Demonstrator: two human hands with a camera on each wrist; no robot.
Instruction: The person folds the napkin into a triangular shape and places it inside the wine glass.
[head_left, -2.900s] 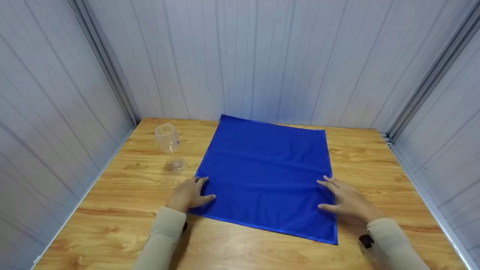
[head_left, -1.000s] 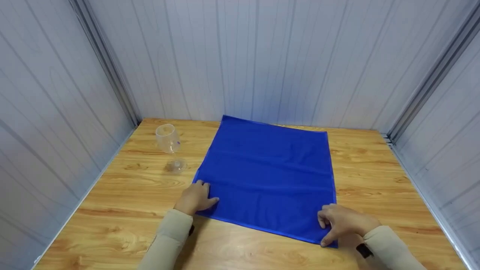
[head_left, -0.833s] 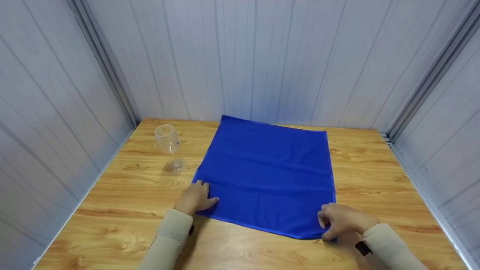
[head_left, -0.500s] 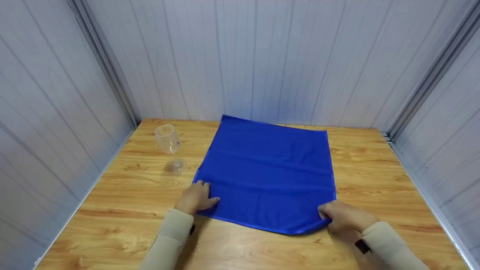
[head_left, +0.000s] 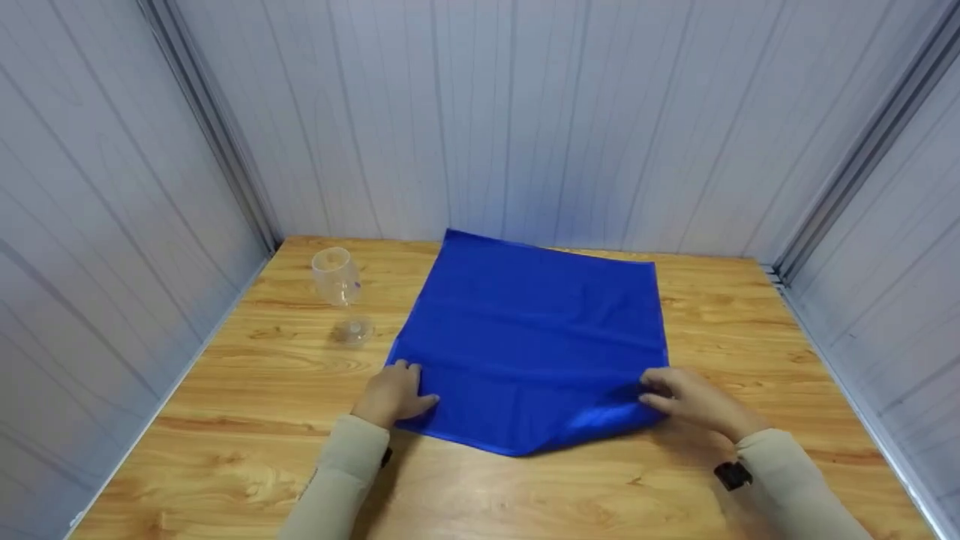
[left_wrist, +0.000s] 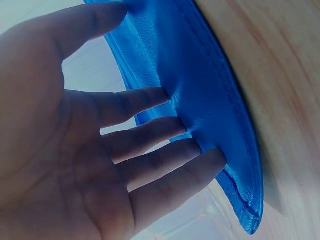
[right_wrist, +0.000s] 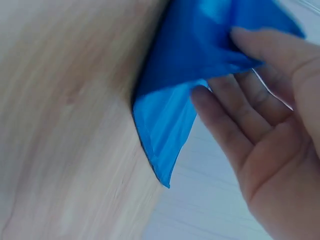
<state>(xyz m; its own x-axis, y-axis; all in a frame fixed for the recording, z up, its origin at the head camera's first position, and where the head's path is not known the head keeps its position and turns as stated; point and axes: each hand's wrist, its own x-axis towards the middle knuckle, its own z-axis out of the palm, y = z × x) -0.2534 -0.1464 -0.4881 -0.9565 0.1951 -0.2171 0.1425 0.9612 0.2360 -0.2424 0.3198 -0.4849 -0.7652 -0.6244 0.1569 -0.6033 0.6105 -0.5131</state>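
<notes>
Well over to the left, a clear stemmed glass (head_left: 337, 279) stands upright on the wooden table (head_left: 240, 427), near the left hand (head_left: 391, 395), whose extended, ungripping fingers touch the blue cloth (head_left: 532, 322) spread rightward, its near right corner raised, pinched between the right hand's (head_left: 697, 403) thumb and fingers.

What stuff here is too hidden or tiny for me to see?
Table under the blue cloth: head view, covered by the cloth.
Small mark on the glass: head view, too small to make out.
Rest of both sleeves: head view, cut off by the bottom edge.
Some fingertips of the right hand: right wrist view, behind the cloth.
</notes>
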